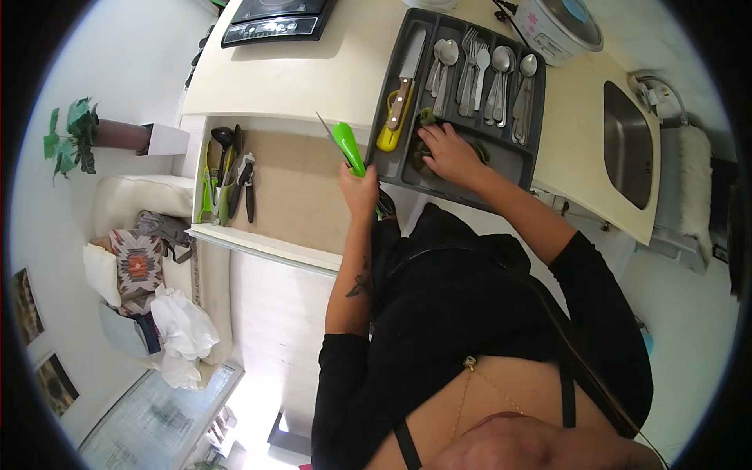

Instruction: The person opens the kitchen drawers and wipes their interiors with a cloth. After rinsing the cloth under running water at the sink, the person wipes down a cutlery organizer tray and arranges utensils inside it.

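Note:
My left hand (359, 190) is closed around a bundle of kitchen utensils at the drawer's right end. A bright green rounded handle (349, 147) and a thin pointed metal piece stick out above the fist; black looped parts (385, 204) show below it. My right hand (454, 159) reaches into the front compartment of the dark grey cutlery tray (513, 166), its bent fingers on dark green objects (427, 117) whose kind I cannot make out. Behind it, spoons (448, 53), forks (470, 59) and a brown-handled knife (403, 94) with a yellow-handled tool (387, 139) lie in the tray.
An open drawer (294, 188) holds black and green utensils (227, 168) at its left end. On the counter (360, 47) stand an induction cooker (274, 23) and a white rice cooker (552, 31). A metal sink (629, 145) is at the right. A sofa (145, 192) stands at the left.

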